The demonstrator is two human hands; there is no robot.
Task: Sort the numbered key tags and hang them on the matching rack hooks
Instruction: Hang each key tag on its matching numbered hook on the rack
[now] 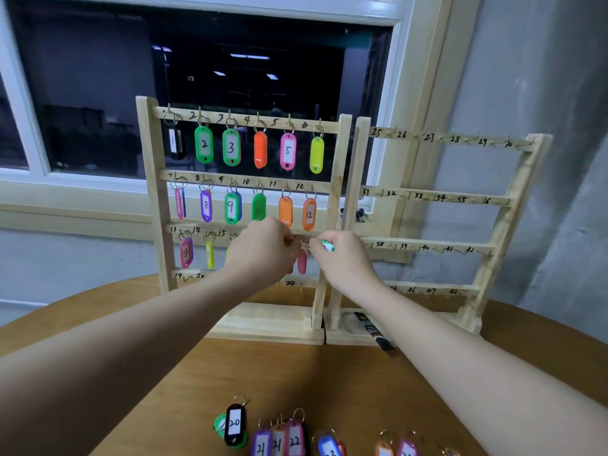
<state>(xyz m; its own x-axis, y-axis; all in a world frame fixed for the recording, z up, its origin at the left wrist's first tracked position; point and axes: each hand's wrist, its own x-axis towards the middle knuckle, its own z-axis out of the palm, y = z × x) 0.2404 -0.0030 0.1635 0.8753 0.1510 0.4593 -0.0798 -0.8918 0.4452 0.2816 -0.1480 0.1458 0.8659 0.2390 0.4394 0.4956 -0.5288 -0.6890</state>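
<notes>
Two bare hands reach to the third rail of the left wooden rack (154,199), which stands on a round wooden tabletop (296,373). The right hand (342,258) grasps a green key tag (328,245) at the rail, near a hanging red tag (302,262). The left hand (263,248) pinches something small beside it; what it is cannot be made out. The right rack (503,222) has bare numbered hooks. More numbered tags, among them a black tag marked 20 (235,422), lie at the tabletop's near edge.

Green tag (328,246) in right grip (342,258)
</notes>
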